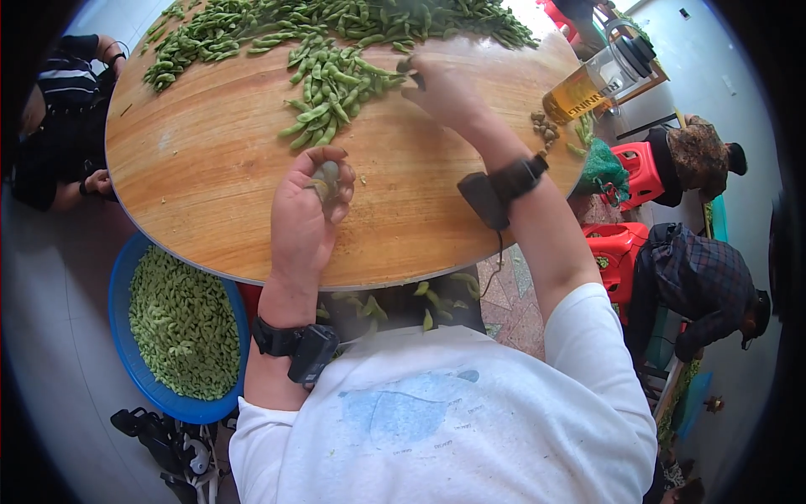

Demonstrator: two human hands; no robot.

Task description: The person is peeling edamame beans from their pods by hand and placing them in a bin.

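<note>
Pods (386,23) ahead, basin (118,307) at my left

On the desk (193,160) before me, pods spread along the far side, a smaller heap (332,88) nearer me. A jug (575,88) stands near the right edge; beans (185,336) lie in the basin.

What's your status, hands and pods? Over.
Left hand curled, contents unclear. Right hand at the edge of the green pods, grip unclear. Pods heaped on wooden table. Amber-filled jug right of right hand.
</note>
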